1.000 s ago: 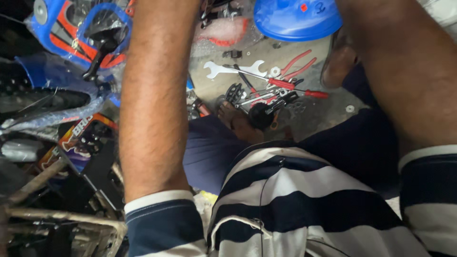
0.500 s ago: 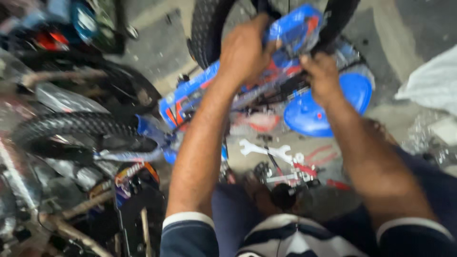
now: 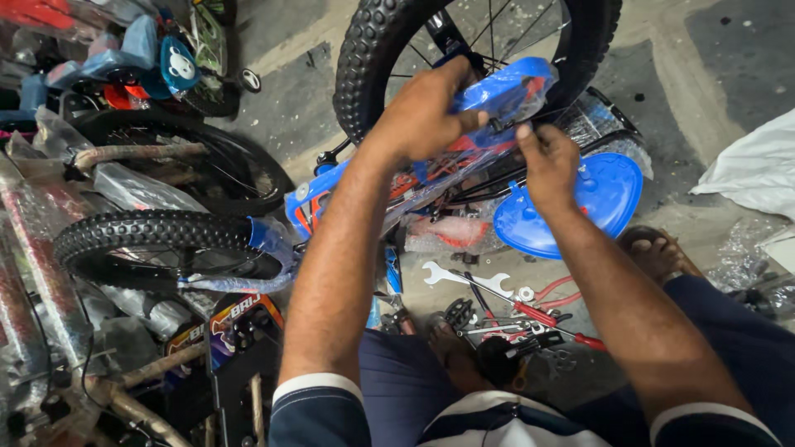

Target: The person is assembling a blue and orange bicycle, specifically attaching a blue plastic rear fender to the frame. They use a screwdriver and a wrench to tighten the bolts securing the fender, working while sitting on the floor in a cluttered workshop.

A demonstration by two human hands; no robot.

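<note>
Our left hand point(image 3: 426, 112) was clenched over the top of a blue plastic-wrapped bicycle part point(image 3: 505, 93), a fender or guard by its shape, held up against the knobby rear tyre point(image 3: 373, 58) of a small blue bike. Our right hand point(image 3: 546, 161) pinched at its lower edge with thumb and fingertips; what it pinched was too small to tell, perhaps a fastener.

We judged 2 risks. Anything small in that right-hand pinch could slip and drop among the clutter below, since the grip was only at the fingertips. And the wrapped part, slick in its film, could twist under the left palm and lose its place against the tyre.

Just below our hands lay a round blue plastic cover point(image 3: 580, 203) on the floor. Nearer our knees sat a silver open-ended spanner point(image 3: 465, 279), red-handled pliers point(image 3: 551, 319) and a black pedal point(image 3: 458, 312), all close together and easy to kick. To the left, a second knobby tyre point(image 3: 149, 236) and wrapped frames point(image 3: 50, 248) crowded the floor, leaving little room to shift that way. A white cloth point(image 3: 758, 170) lay well apart at right.
</note>
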